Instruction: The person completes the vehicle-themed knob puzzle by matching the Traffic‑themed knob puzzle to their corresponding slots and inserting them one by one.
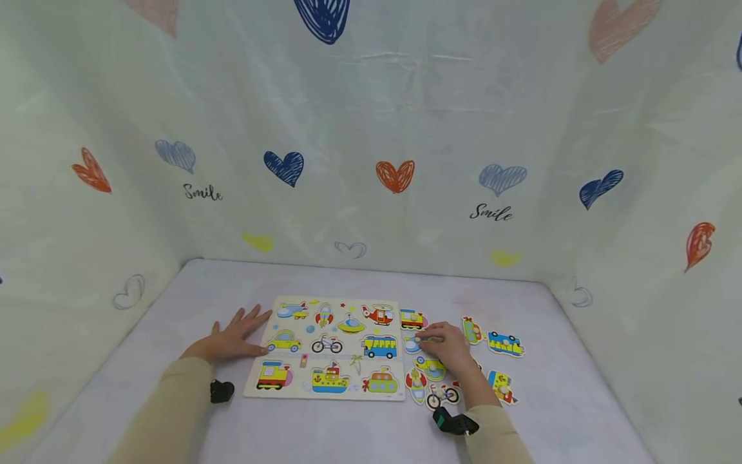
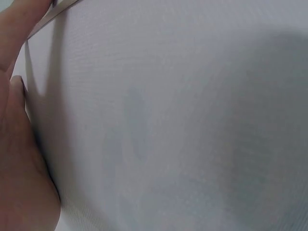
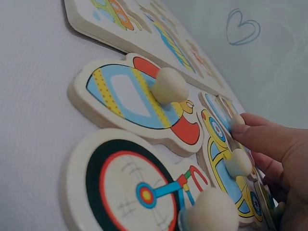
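Note:
My right hand (image 1: 449, 347) pinches the round wooden knob of a blue puzzle piece (image 1: 411, 346) between thumb and fingertips, just right of the wooden puzzle board (image 1: 301, 354). The hand hides part of that piece. In the right wrist view, the thumb and finger meet at the knob (image 3: 236, 123), beyond the yellow car piece (image 3: 226, 166). My left hand (image 1: 234, 337) rests with spread fingers on the table, its fingertips at the left edge of the board. The board shows printed vehicles in rows, among them a bus and a train.
Close around my right hand lie a train piece (image 1: 411, 319), a rocket piece (image 1: 415, 385) and a bicycle piece (image 1: 442, 396). Farther right are a submarine piece (image 1: 471, 330), a bus piece (image 1: 505, 344) and a ship piece (image 1: 502, 386). A heart-patterned curtain (image 1: 348, 219) stands behind the white table (image 1: 324, 432).

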Demonstrator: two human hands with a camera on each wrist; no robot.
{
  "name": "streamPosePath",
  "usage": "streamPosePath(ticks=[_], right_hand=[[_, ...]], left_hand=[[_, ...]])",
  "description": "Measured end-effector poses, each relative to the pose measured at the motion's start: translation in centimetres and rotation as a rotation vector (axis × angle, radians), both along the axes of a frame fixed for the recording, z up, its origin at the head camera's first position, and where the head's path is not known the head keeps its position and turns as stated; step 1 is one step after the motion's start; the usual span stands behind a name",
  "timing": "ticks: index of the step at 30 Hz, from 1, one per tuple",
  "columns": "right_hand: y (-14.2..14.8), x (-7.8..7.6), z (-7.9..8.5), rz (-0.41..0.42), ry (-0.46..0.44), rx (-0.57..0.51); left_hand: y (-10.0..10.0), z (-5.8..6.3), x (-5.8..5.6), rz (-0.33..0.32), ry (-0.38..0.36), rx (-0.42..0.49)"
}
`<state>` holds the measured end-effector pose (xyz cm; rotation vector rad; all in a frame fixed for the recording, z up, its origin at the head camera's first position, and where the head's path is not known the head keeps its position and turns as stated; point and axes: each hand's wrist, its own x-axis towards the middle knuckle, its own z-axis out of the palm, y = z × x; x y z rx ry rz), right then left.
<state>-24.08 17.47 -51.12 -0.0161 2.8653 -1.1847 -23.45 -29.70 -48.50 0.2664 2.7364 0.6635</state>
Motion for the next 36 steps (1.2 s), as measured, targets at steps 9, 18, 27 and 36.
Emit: streamPosePath(ticks=[9, 18, 27, 36], right_hand=[[0.14, 0.10, 0.01, 0.015, 0.020, 0.000], [0.15, 0.00, -0.21, 0.002, -0.014, 0.016], [-0.05, -0.22, -0.46, -0.013, 0.000, 0.042], [-0.10, -0.23, -0.11, -0.002, 0.036, 0.046]], left_hand=[[0.17, 0.65, -0.03, 0.014, -0.031, 0.017], [0.30, 0.41, 0.05, 0.018, -0.041, -0.002], [0.34, 0.45, 0.08, 0.016, -0.046, 0.004], [0.19, 0.40, 0.04, 0.009, -0.051, -0.003]])
